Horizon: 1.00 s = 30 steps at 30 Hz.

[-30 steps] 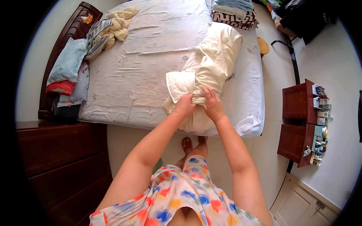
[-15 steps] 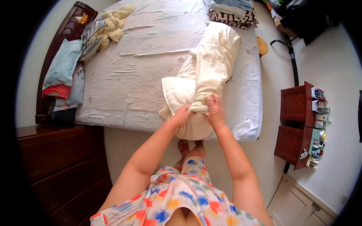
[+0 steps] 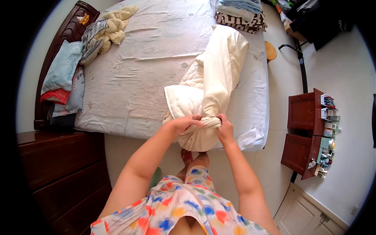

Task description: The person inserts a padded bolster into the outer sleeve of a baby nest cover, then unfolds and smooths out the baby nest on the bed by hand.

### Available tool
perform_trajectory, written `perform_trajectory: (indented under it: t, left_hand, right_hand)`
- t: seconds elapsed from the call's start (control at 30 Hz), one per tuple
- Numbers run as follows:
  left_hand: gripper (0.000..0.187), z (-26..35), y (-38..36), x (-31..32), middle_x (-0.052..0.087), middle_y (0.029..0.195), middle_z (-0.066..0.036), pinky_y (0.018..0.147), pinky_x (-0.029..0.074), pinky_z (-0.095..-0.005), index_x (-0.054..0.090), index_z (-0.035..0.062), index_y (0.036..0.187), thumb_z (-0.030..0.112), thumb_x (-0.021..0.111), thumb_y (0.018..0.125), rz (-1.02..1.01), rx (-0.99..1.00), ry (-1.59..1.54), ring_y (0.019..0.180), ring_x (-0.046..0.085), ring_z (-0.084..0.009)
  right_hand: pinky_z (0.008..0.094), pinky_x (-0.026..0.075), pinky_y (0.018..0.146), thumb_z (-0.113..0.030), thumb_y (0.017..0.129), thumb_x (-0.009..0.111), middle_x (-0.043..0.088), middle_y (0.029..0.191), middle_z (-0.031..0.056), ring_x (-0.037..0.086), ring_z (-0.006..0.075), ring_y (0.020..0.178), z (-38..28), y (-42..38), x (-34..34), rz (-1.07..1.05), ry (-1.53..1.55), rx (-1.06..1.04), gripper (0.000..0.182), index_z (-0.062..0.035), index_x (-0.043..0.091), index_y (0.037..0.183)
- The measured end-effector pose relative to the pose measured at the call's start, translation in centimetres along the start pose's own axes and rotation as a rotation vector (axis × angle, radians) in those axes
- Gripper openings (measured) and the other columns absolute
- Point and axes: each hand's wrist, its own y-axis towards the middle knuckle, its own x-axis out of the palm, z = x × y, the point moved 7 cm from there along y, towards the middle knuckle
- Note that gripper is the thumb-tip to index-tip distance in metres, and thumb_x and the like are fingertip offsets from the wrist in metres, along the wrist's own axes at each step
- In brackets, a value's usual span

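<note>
A long cream fabric cover (image 3: 225,58), bulky and bunched, lies along the right part of the bed and droops over its near edge. Its cloth is gathered into a twisted band between my two hands. My left hand (image 3: 187,123) grips the band's left end, with fingers closed on the folds. At the right end, my right hand (image 3: 224,128) pinches the same cloth in a closed grip. Beside the cover, a white quilted pad (image 3: 184,100) shows its stitched corner on the left; part of it is hidden beneath the cover.
The bed (image 3: 129,82) has a wrinkled pale sheet. Pillows (image 3: 62,70) and a crumpled yellow quilt (image 3: 111,29) lie near the headboard. Folded bedding (image 3: 241,15) is stacked at the far right. A small white cloth (image 3: 250,138) rests at the near corner. Dark wooden drawers (image 3: 66,168) stand left.
Both hands have shifted slightly nearer to my body, drawing the gathered cloth along. The band between them is now stretched wider, and the cover's upper part looks smoother.
</note>
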Motion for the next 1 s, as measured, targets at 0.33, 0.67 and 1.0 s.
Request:
perform_trajectory:
  t: [0.33, 0.67, 1.0]
  left_hand:
    - [0.033, 3.3, -0.5, 0.3, 0.061, 0.117, -0.01, 0.083, 0.048, -0.0344, 0.059, 0.0017, 0.118, 0.013, 0.059, 0.087, 0.553, 0.621, 0.927, 0.101, 0.061, -0.0274]
    - [0.042, 2.9, 0.3, 1.9, 0.06, 0.116, -0.011, 0.08, 0.054, -0.0321, 0.046, 0.0006, 0.129, 0.013, 0.058, 0.091, -0.008, 0.089, -0.278, 0.1, 0.062, -0.0178]
    - [0.04, 1.7, -6.0, -3.8, 0.061, 0.115, -0.008, 0.092, 0.045, -0.0323, 0.053, 0.0014, 0.119, 0.028, 0.062, 0.09, 0.451, 0.475, -0.556, 0.104, 0.057, -0.0152]
  right_hand:
    - [0.0374, 0.049, 0.082, -0.009, 0.085, 0.061, 0.059, 0.109, 0.0172, 0.061, 0.0337, 0.095, 1.1, -2.2, 1.3, 0.039, 0.257, 0.031, 0.026, -0.0022, 0.05, 0.107]
    - [0.0369, 0.048, 0.084, -0.006, 0.084, 0.06, 0.056, 0.105, 0.0153, 0.06, 0.0325, 0.096, -0.1, -2.5, 1.4, -0.066, 0.234, -0.035, 0.029, -0.0016, 0.049, 0.111]
    - [0.0411, 0.049, 0.088, 0.009, 0.073, 0.052, 0.049, 0.13, 0.0146, 0.057, 0.0365, 0.104, -6.2, -2.1, 0.2, -0.014, -0.09, -0.258, 0.059, -0.011, 0.05, 0.129]
